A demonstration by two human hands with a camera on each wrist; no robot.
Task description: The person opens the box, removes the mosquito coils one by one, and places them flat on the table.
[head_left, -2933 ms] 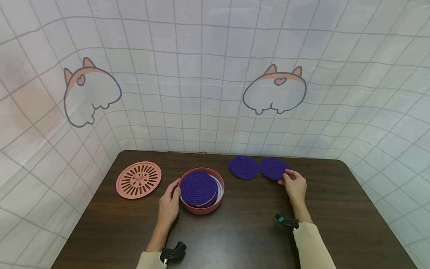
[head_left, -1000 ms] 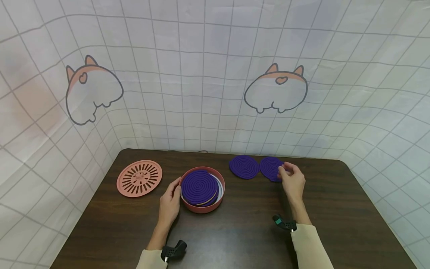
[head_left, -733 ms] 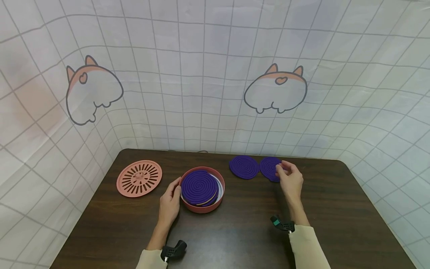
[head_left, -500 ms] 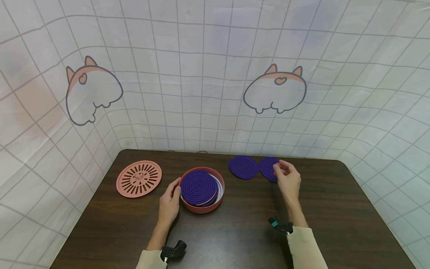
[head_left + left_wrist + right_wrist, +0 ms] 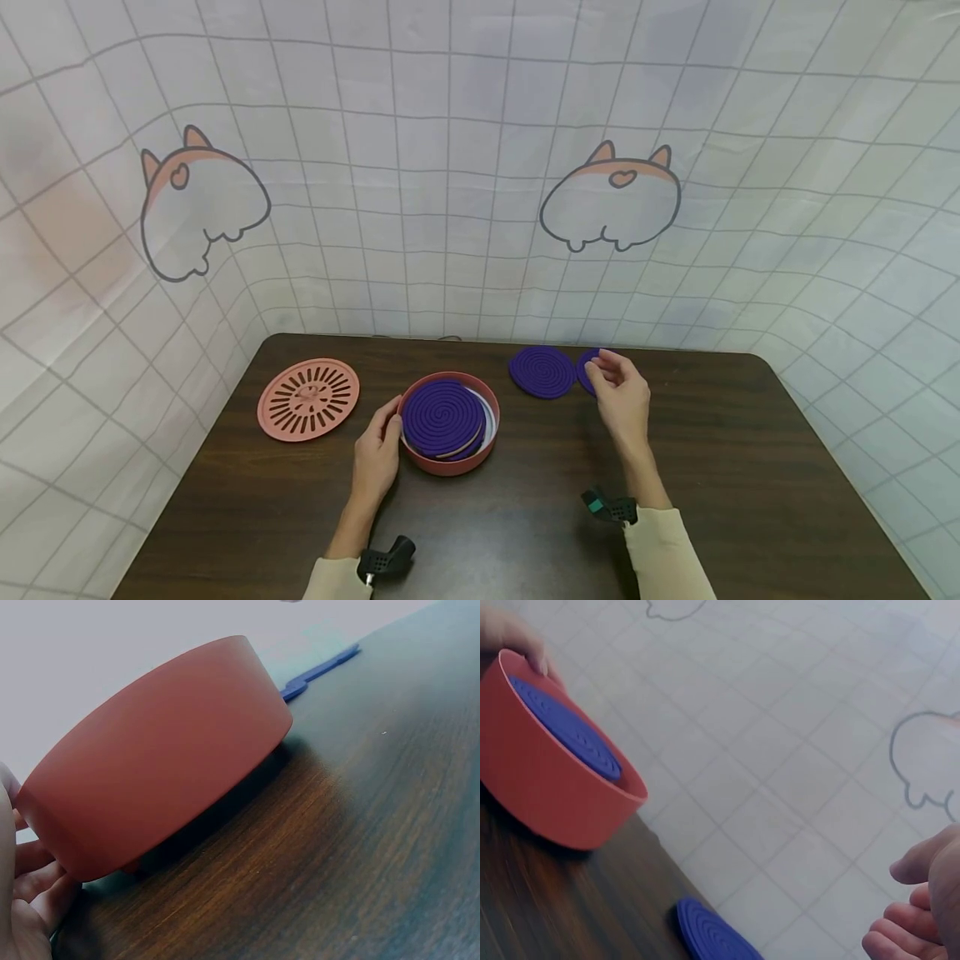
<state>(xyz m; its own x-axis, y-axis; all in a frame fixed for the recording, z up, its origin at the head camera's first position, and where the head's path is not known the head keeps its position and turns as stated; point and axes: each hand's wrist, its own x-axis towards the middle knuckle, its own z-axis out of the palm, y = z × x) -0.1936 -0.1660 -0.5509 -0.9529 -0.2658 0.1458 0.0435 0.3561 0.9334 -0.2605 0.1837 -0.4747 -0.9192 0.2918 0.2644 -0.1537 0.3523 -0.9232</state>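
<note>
My left hand (image 5: 377, 454) grips the left side of a round red container (image 5: 450, 469), its thumb at the rim and fingers along the outer wall. A stack of purple mosquito coils (image 5: 442, 417) lies inside, with white lining beside it. My right hand (image 5: 624, 400) hovers over a flat purple mosquito coil (image 5: 582, 371), hiding most of it; its thumb and fingers are loosely bent with a gap between, holding nothing. Just left of that coil lies another mosquito coil (image 5: 543, 372). The right wrist view shows one purple coil (image 5: 712, 934) near the table edge.
A pink slotted round lid (image 5: 309, 400) lies at the back left of the dark wooden table (image 5: 510, 542). Behind the table hangs a white checked cloth (image 5: 465, 200) with cartoon drawings. Each wrist carries a small black camera (image 5: 386, 560).
My right hand, earlier at the right edge of the right-hand coil, has moved left and now covers most of it. My left hand and the container have stayed in place.
</note>
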